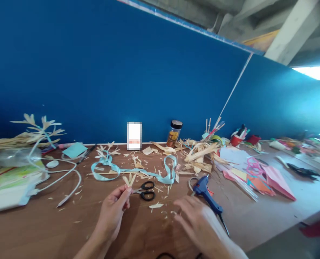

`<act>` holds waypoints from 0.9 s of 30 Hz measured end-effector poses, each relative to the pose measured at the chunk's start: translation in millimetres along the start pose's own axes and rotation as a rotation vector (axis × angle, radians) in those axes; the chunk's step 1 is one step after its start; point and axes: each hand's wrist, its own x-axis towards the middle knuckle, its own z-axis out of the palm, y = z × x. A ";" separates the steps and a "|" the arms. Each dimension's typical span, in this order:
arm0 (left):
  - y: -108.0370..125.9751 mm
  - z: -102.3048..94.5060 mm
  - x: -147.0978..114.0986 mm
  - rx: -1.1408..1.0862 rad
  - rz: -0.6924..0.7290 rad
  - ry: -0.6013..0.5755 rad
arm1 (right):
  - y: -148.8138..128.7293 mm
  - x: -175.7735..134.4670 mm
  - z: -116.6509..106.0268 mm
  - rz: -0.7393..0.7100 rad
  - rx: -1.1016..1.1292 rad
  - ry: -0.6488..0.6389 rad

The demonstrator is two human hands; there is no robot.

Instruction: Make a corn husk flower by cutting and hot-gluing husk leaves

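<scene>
My left hand [117,203] is closed, with thumb and fingers pinching a small bunch of pale dried husk petals [129,179] that fan upward. Black-handled scissors [147,195] lie just right of that hand, their blades partly hidden behind it. My right hand [193,219] hovers low over the table, thumb and fingers apart, close to some small husk scraps [164,213]. Beside it rests a blue glue gun [207,194], nozzle pointing away from me. A light blue ribbon [146,172] curls across the table beyond both hands.
Loose dried husks [200,158] pile up at the back right, near a black-lidded jar [174,133]. Coloured paper [277,180] is spread to the right. A white cable [77,174] and a green-and-white packet [11,190] occupy the left. A blue partition [95,72] stands behind.
</scene>
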 end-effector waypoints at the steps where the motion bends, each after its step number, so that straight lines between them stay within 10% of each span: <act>1: 0.0 0.1 -0.3 -0.006 -0.006 -0.006 | 13.5 -6.0 -2.2 0.050 -0.068 0.052; 11: -3.2 -0.4 2.6 -0.042 -0.050 0.019 | 80.5 -26.4 11.2 0.412 -0.485 0.192; 18: -3.1 -1.3 2.5 -0.080 -0.055 0.053 | 94.9 -30.6 19.8 0.402 -0.428 0.204; 27: 1.5 3.8 -0.4 -0.166 -0.068 0.043 | 109.5 -39.6 5.3 0.276 -0.183 0.544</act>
